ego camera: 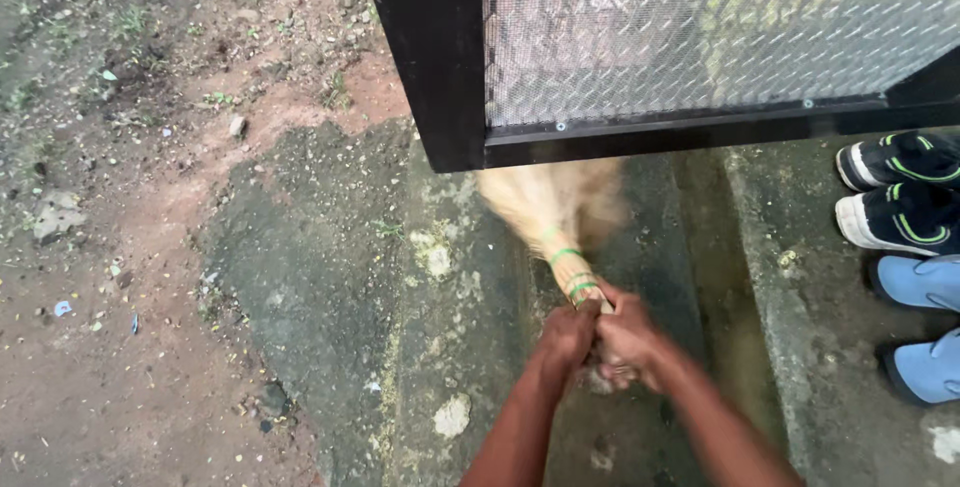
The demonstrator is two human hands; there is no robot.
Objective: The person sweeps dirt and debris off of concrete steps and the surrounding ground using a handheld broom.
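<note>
With the left hand (563, 339) and right hand (628, 339) both in a closed grip on the bound handle of the straw-coloured, green-banded grass broom (560, 222), keep its bristles, fanned toward 12 o'clock beneath the black mesh-panelled metal door (440, 67), flat on the stained grey concrete floor (330, 277).

The grass broom (560, 227) is a bundle of pale straw-coloured fibres, bound near its handle end by a few green bands. Its bristles fan out and look blurred, pointing away toward the bottom edge of a black-framed mesh door. The bound end is gripped in both hands, above a damp, mossy concrete step.
</note>
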